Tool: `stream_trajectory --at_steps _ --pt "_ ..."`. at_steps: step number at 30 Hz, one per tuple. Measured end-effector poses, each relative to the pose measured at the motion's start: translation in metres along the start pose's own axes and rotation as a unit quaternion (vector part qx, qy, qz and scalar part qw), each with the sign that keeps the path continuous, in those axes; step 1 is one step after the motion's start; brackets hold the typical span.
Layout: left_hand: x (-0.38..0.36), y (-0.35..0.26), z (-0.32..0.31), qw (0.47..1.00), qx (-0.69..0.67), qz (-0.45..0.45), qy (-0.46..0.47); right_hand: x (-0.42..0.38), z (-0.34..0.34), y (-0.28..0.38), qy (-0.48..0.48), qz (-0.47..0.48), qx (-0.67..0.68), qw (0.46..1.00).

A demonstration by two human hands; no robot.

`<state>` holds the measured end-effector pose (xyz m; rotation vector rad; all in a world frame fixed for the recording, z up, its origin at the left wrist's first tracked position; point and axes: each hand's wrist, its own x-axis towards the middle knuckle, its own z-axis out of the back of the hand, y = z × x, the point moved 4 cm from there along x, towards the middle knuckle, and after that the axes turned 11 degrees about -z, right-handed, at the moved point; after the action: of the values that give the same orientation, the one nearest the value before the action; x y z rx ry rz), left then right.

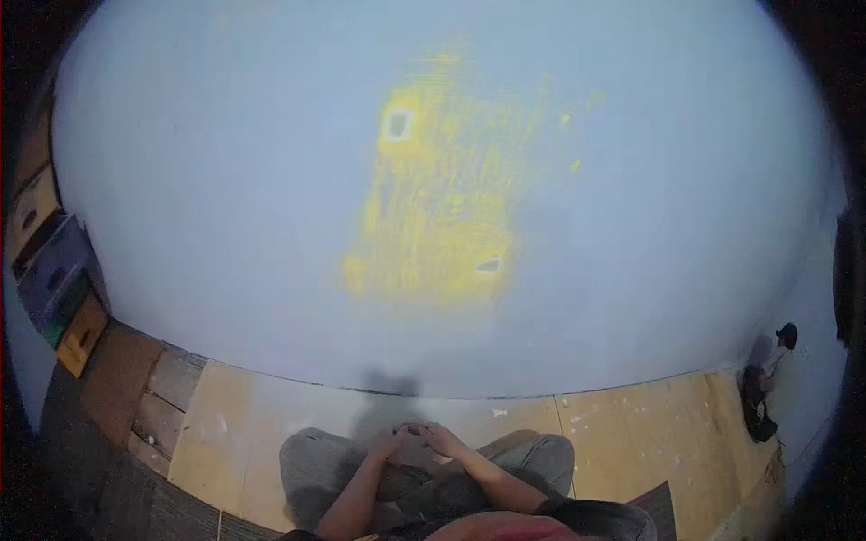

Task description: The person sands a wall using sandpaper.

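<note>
Resting left hand (388, 443) and right hand (441, 440) together, fingers meeting, near crossed legs (309, 464); can't tell if either grip is spread or closed. Any reach calls for parting them.

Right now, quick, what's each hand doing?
Left hand: fingers meeting the other's, no object visible, grip unclear.
Right hand: same, no object visible, grip unclear.

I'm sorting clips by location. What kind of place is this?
Probably a room being repaired or repainted: the pale wall has a rough yellow patch with small bare spots, and board panels on the floor carry whitish specks.
</note>
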<state>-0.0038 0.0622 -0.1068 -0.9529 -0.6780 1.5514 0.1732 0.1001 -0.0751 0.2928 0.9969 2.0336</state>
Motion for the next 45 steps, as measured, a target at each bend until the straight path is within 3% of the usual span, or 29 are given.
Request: stream_trajectory --at_steps 2,3,4,5,6,9,11,12,13,16,17,21,29,32,33,35,37,38,39,42,44,45 --pt "0.002 0.007 0.004 0.978 -0.143 -0.022 -0.152 0.013 -0.002 -0.013 0.078 -0.128 0.005 0.989" --pt "-0.001 -0.001 0.016 0.978 -0.116 -0.101 -0.141 -0.013 0.029 0.053 0.043 -0.101 0.194 0.975" --pt "-0.005 -0.008 0.029 0.971 -0.090 -0.179 -0.132 0.001 0.023 0.034 0.045 -0.150 0.200 0.967" --pt "0.004 0.003 0.025 0.981 -0.120 -0.083 -0.124 0.010 0.005 0.006 0.048 -0.201 0.203 0.957" --pt "0.002 -0.006 0.031 0.980 -0.138 -0.071 -0.121 0.016 -0.004 -0.016 0.047 -0.258 0.206 0.943" --pt "-0.031 -0.041 0.045 0.967 -0.238 -0.040 -0.078 0.016 -0.009 0.009 0.102 -0.236 0.369 0.893" --pt "-0.040 -0.055 0.050 0.930 -0.364 -0.021 -0.036 0.008 0.010 0.029 0.082 -0.242 0.333 0.908" --pt "-0.045 -0.062 0.053 0.947 -0.312 -0.073 -0.013 0.009 0.018 0.034 0.074 -0.243 0.314 0.915" --pt "-0.051 -0.065 0.057 0.958 -0.259 -0.122 0.009 0.014 0.013 0.030 0.103 -0.202 0.380 0.897" --pt "-0.088 -0.142 0.065 0.926 -0.376 0.032 0.014 0.038 -0.011 -0.011 0.118 -0.239 0.426 0.865" --pt "-0.091 -0.135 0.061 0.913 -0.406 0.031 0.015 0.033 -0.001 0.004 0.203 -0.207 0.495 0.819" --pt "-0.098 -0.135 0.055 0.863 -0.502 0.000 0.052 0.032 0.008 0.015 0.157 -0.196 0.450 0.857" --pt "-0.124 -0.170 0.078 0.905 -0.424 0.018 -0.033 0.017 0.007 0.017 0.131 -0.155 0.445 0.872" --pt "-0.137 -0.183 0.084 0.911 -0.405 0.032 -0.066 -0.009 0.049 0.058 0.092 -0.117 0.356 0.923" --pt "-0.120 -0.155 0.078 0.892 -0.440 -0.086 -0.055 -0.031 0.079 0.092 -0.011 0.032 0.228 0.973" --pt "-0.150 -0.207 0.089 0.913 -0.405 -0.041 -0.031 -0.051 0.091 0.112 0.002 -0.022 0.255 0.967" --pt "-0.162 -0.230 0.090 0.929 -0.369 -0.009 0.007 -0.086 0.126 0.161 -0.043 0.008 0.237 0.971" --pt "-0.167 -0.242 0.091 0.936 -0.350 0.006 0.026 -0.081 0.122 0.149 -0.047 0.025 0.222 0.973" --pt "-0.165 -0.230 0.084 0.926 -0.375 -0.003 0.048 -0.070 0.114 0.128 -0.052 0.040 0.210 0.976" --pt "-0.168 -0.234 0.088 0.955 -0.288 0.020 0.075 -0.093 0.127 0.149 -0.064 0.088 0.206 0.973" --pt "-0.180 -0.246 0.082 0.924 -0.383 0.002 0.024 -0.091 0.116 0.131 -0.073 0.087 0.165 0.980" --pt "-0.186 -0.257 0.084 0.939 -0.344 0.009 0.000 -0.091 0.116 0.132 -0.069 0.068 0.174 0.980"
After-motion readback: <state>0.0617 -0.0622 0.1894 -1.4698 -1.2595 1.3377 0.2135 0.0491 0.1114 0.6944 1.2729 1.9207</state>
